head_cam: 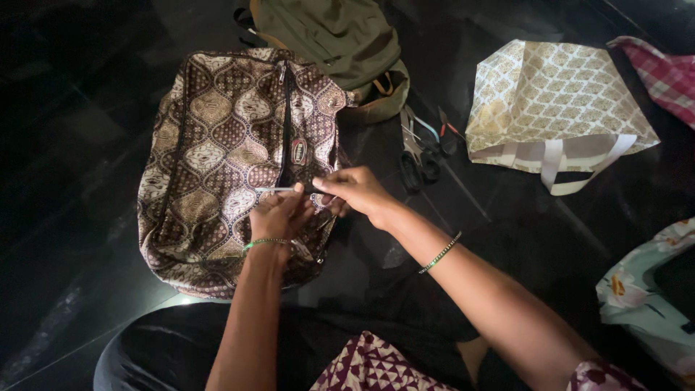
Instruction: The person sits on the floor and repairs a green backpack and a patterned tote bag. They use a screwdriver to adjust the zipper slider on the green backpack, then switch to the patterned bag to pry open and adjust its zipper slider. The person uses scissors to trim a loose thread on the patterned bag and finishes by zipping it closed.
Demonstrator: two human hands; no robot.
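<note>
A brown patterned backpack (217,152) lies flat on the dark floor with its front zipper (287,123) running down the middle. My left hand (279,216) rests on the backpack's lower front and holds a thin light-coloured tool (274,190) that lies across the fabric. My right hand (355,192) pinches the fabric or zipper end just right of the tool's tip. Both wrists wear thin green bracelets.
An olive green backpack (333,43) lies behind the brown one. Scissors and pliers (423,148) sit on the floor to the right. A cream patterned tote bag (554,108), a red checked cloth (662,72) and a floral bag (651,289) lie further right.
</note>
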